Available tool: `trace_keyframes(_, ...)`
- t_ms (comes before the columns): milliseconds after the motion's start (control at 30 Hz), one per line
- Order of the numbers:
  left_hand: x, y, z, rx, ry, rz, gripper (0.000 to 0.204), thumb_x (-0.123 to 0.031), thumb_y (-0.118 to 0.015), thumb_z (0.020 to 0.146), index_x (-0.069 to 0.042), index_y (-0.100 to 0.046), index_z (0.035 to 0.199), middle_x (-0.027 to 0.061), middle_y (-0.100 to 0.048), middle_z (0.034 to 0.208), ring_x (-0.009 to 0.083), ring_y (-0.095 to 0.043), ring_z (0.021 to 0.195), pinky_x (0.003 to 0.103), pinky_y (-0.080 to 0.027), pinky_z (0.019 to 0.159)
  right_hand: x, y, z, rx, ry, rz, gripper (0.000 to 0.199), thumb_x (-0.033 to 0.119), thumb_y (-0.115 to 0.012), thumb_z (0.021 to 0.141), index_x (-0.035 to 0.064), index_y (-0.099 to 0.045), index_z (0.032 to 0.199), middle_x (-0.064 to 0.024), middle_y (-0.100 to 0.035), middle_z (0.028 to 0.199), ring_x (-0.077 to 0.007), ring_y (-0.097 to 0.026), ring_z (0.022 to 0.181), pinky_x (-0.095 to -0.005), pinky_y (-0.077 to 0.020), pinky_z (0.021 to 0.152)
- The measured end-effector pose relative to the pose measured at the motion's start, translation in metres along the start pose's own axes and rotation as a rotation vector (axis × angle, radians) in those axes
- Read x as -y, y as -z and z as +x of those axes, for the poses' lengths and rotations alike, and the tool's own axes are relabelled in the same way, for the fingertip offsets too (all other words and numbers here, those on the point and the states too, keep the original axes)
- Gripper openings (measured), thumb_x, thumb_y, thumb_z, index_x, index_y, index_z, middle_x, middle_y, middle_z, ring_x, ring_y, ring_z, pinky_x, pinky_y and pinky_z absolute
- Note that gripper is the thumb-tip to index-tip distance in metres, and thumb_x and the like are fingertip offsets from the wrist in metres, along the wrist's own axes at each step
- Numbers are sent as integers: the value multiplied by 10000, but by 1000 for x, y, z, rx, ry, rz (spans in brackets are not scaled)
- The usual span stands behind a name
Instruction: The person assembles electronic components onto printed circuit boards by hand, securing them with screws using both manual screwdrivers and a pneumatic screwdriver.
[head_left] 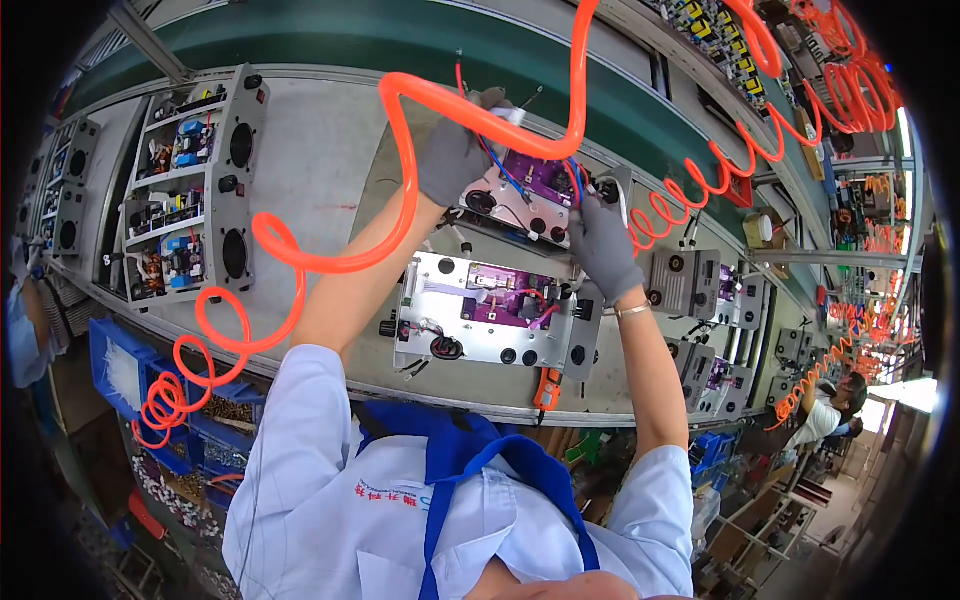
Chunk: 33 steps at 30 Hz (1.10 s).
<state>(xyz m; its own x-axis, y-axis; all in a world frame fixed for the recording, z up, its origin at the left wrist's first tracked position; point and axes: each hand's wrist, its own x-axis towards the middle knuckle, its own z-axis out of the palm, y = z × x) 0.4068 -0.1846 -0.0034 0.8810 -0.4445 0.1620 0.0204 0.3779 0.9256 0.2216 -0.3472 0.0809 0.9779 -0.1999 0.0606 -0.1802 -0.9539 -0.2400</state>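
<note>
Beyond the middle of the bench lies a metal chassis with a purple circuit board [540, 175]. My left hand [455, 160], in a grey glove, is closed at its far left side around red and blue wires [505, 172]; the orange hose covers part of the fingers. My right hand [606, 245], gloved too, reaches the chassis's right end. Its curled fingertips are beside more red and blue wires [577, 178], and what they grip is hidden. Nearer me sits a second open chassis [480, 310] with a purple board and a black wire bundle, untouched.
An orange coiled air hose [407, 170] hangs across my left arm. Finished-looking units with fans [235, 145] stand left; more chassis [685, 283] stand right. An orange tool [547, 388] lies at the near edge. Blue bins [118, 365] sit lower left. People work at both sides.
</note>
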Motion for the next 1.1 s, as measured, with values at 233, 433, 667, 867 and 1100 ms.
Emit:
trace_keyframes(233,-22,-1,-8,149,247,-1031,291,-247,-498,962,-39,-564,1155,55,-606,1016,110,-553,848,223,-468,650,-8,-56,19,183,40,-64,187,210,-504,875,29,-547,862,-201,-617,732,-386,-618,725,-479,-485,652)
trace_keyframes(433,-63,-19,-19,-26,352,-815,397,-274,-321,1019,16,-482,1238,77,-559,898,90,-539,615,190,-437,494,-23,-63,30,102,-108,-102,231,238,-500,878,33,-584,813,-221,-631,765,-388,-624,749,-475,-494,687)
trace_keyframes(667,-52,-15,-16,-62,335,-904,389,-292,-361,1012,7,-494,1221,80,-540,908,88,-516,664,182,-437,525,21,-1,23,199,-366,736,272,241,-527,927,-6,-562,819,-120,-633,691,-206,-654,589,-327,-515,510)
trace_keyframes(867,-37,-13,-11,-47,337,-933,355,-255,-381,1008,10,-494,1214,96,-541,941,138,-525,740,203,-442,557,8,-39,18,23,-251,746,262,231,-515,945,-2,-548,829,-73,-599,639,-124,-634,542,-258,-496,458)
trace_keyframes(1100,-31,-14,-9,-32,312,-929,342,-234,-374,1008,15,-492,1210,121,-569,1022,145,-528,735,223,-447,570,-2,-50,29,-19,-62,156,270,237,-555,898,2,-569,766,-167,-606,663,-317,-625,631,-398,-486,587)
